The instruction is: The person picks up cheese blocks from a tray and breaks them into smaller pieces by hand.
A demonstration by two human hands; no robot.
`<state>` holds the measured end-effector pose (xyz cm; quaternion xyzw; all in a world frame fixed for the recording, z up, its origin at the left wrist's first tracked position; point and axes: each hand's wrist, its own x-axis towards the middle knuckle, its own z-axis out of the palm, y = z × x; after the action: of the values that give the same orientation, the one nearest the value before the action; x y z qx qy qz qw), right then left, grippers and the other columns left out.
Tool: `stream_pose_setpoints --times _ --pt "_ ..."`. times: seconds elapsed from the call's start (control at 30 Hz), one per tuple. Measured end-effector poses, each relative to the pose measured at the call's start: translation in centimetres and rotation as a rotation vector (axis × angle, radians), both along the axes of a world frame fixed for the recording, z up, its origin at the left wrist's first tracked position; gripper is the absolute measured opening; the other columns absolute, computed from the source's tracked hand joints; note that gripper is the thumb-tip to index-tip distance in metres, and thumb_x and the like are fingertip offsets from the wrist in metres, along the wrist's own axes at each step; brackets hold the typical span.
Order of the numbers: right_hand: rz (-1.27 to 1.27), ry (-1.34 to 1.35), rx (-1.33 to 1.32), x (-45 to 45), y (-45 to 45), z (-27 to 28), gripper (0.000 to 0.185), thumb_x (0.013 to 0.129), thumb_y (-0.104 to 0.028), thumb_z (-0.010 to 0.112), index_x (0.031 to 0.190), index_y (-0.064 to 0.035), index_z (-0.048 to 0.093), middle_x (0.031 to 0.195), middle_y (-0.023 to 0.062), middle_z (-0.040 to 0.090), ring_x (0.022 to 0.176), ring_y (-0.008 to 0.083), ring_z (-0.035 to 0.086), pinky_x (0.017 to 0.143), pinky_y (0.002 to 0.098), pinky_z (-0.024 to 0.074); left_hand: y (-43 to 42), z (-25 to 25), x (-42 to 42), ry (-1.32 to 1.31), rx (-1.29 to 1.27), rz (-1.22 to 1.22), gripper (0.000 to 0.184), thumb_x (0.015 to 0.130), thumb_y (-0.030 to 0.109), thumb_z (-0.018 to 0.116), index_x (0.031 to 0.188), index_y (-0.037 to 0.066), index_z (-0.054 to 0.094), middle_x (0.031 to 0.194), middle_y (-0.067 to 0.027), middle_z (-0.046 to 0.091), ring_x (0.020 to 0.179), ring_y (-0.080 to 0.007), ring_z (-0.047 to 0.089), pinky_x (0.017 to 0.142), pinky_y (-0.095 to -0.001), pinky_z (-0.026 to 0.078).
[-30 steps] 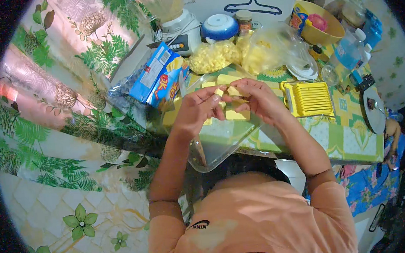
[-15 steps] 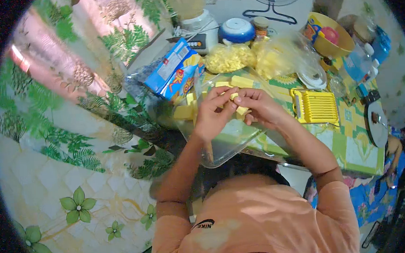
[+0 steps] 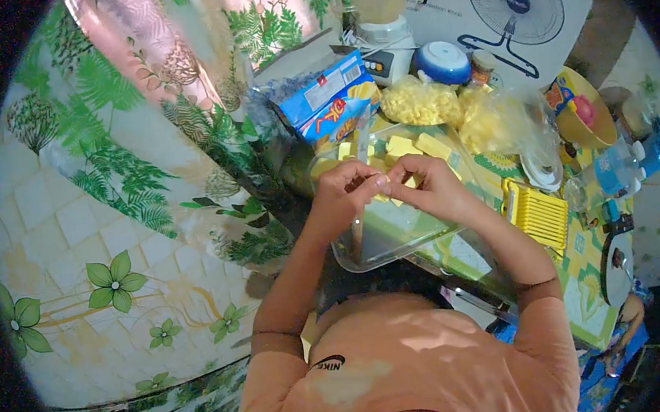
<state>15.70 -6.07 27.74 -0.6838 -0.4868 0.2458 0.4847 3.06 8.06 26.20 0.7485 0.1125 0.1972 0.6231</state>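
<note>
My left hand (image 3: 342, 195) and my right hand (image 3: 432, 190) meet at the fingertips above a clear plastic tray (image 3: 364, 264). Both are closed in a pinch around a small yellow piece (image 3: 381, 197), mostly covered by the fingers. Behind the hands, several pale yellow blocks (image 3: 434, 146) lie in the tray. What looks like a knife (image 3: 357, 238) with a brown handle rests in the tray, below my left hand. To the right of my right hand sits a yellow slotted slicer (image 3: 536, 216).
Behind the tray stand a blue snack packet (image 3: 331, 100), bags of small yellow pieces (image 3: 419, 101), a blue bowl (image 3: 442, 63) and a blender (image 3: 384, 40). Farther right are a yellow bowl (image 3: 597, 122), a plastic bottle (image 3: 608, 174) and a round plate (image 3: 616, 268). A patterned curtain (image 3: 129, 135) hangs left.
The view has turned, so the table's things appear shifted right and tilted. My hands stay pinched together; the small yellow piece between the fingertips is now more hidden.
</note>
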Motion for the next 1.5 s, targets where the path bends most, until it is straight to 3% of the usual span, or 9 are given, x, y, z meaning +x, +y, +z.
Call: stream_pose_setpoints --times 0.3,0.4,0.6,0.7,0.8,0.97,1.1,1.27,1.5 --pt "0.009 0.144 0.014 2.5 -0.1 -0.9 0.026 0.080 -0.028 0.068 0.080 -0.0027 0.062 0.071 0.0015 0.060 0.058 0.0085 0.055 0.049 0.0242 0.0440 -0.4 0.0 2.1 0.037 -0.172 0.007 0.019 0.085 0.020 0.061 0.084 0.001 0.063 0.063 -0.0017 0.058 0.054 -0.0093 0.053 0.055 -0.0248 0.043" --pt "0.004 0.171 0.005 2.7 -0.1 -0.7 0.022 0.081 -0.026 0.069 0.085 -0.0061 0.060 0.074 -0.0034 0.058 0.059 0.0028 0.051 0.045 0.0191 0.0417 -0.1 0.0 2.4 0.034 -0.228 -0.021 0.019 0.084 0.020 0.061 0.085 0.001 0.062 0.064 -0.0024 0.058 0.054 -0.0095 0.053 0.054 -0.0243 0.042" --pt "-0.010 0.019 0.065 2.6 -0.1 -0.9 0.023 0.081 -0.026 0.069 0.085 -0.0058 0.061 0.073 -0.0030 0.058 0.059 0.0025 0.051 0.045 0.0186 0.0403 -0.3 0.4 2.3 -0.011 -0.235 -0.047 0.015 0.084 0.018 0.060 0.087 0.004 0.061 0.066 -0.0016 0.058 0.055 -0.0090 0.054 0.052 -0.0226 0.039" --pt "0.000 0.019 0.096 2.2 0.0 -1.0 0.024 0.078 -0.025 0.070 0.082 -0.0024 0.062 0.071 0.0042 0.061 0.068 0.0106 0.057 0.062 0.0271 0.0443 -0.1 0.6 2.0 0.015 -0.226 -0.078 0.014 0.084 0.018 0.059 0.088 0.005 0.062 0.066 -0.0006 0.058 0.055 -0.0085 0.054 0.052 -0.0223 0.039" --pt "0.015 -0.100 0.134 2.3 0.0 -1.1 0.020 0.081 -0.024 0.069 0.083 -0.0057 0.061 0.073 -0.0037 0.058 0.060 0.0012 0.049 0.046 0.0174 0.0358 0.1 0.4 1.9 0.028 -0.231 -0.097 0.014 0.085 0.018 0.058 0.088 0.005 0.062 0.066 -0.0001 0.058 0.055 -0.0083 0.053 0.052 -0.0220 0.038" --pt "0.033 0.142 0.040 2.3 -0.2 -0.2 0.023 0.081 -0.026 0.070 0.087 -0.0056 0.060 0.074 -0.0037 0.058 0.060 0.0015 0.049 0.045 0.0184 0.0385 0.4 0.4 2.0 0.067 -0.201 -0.096 0.016 0.087 0.019 0.055 0.088 0.005 0.062 0.068 -0.0021 0.059 0.053 -0.0090 0.053 0.052 -0.0228 0.040" --pt "0.036 0.244 -0.004 2.9 -0.2 -0.2 0.025 0.080 -0.027 0.069 0.091 -0.0063 0.060 0.076 -0.0040 0.057 0.058 0.0019 0.049 0.045 0.0182 0.0400 0.7 -0.7 2.3 0.004 -0.422 -0.026 0.017 0.087 0.017 0.054 0.093 0.002 0.060 0.075 -0.0061 0.061 0.053 -0.0107 0.053 0.051 -0.0259 0.045" --pt "0.087 -0.060 -0.101 3.7 -0.3 -1.4 0.023 0.081 -0.024 0.066 0.091 -0.0037 0.061 0.075 0.0003 0.059 0.065 0.0094 0.054 0.056 0.0258 0.0442 1.4 -1.3 1.2 -0.154 -0.817 0.001 0.023 0.087 0.019 0.055 0.099 0.000 0.057 0.084 -0.0107 0.063 0.055 -0.0115 0.055 0.050 -0.0281 0.048" --pt "0.188 -0.291 -0.273 3.6 -0.4 -2.6 0.020 0.078 -0.019 0.065 0.087 -0.0008 0.062 0.078 0.0096 0.063 0.069 0.0185 0.057 0.066 0.0303 0.0454 1.0 -3.0 -0.9 -0.125 -0.942 0.050 0.023 0.087 0.023 0.054 0.101 0.005 0.056 0.083 -0.0056 0.064 0.056 -0.0107 0.054 0.048 -0.0267 0.046"
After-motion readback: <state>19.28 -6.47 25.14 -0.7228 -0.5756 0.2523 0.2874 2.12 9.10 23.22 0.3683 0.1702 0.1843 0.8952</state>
